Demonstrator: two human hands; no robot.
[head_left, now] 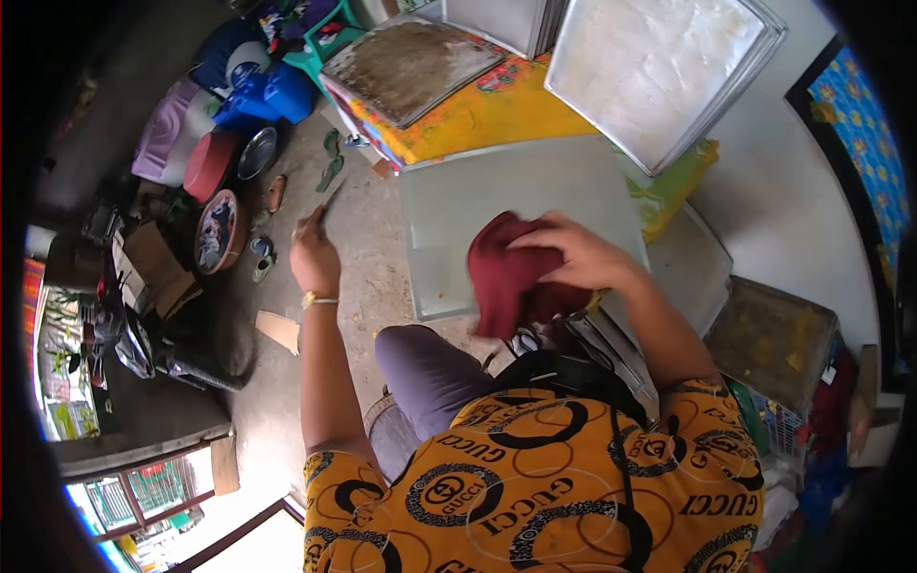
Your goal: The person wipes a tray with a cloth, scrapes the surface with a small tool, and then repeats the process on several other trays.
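Observation:
My left hand (313, 253) is raised on the left, over the concrete floor, its fingers closed round a thin blade-like tool (333, 194) that points up and away. Bunched dark red cloth (511, 272) hangs from my right hand (583, 253), whose fingers grip its top. Beneath the cloth lies a large flat pale tray or sheet (525, 181). Part of that sheet is hidden by the cloth and my right hand.
A brown-stained tray (415, 67) rests on a yellow flowered cloth (497, 119). Whitish metal trays (659, 72) lean at the upper right. Slippers (330, 172), a red basin (208, 164) and a cardboard piece (278, 330) are on the left floor.

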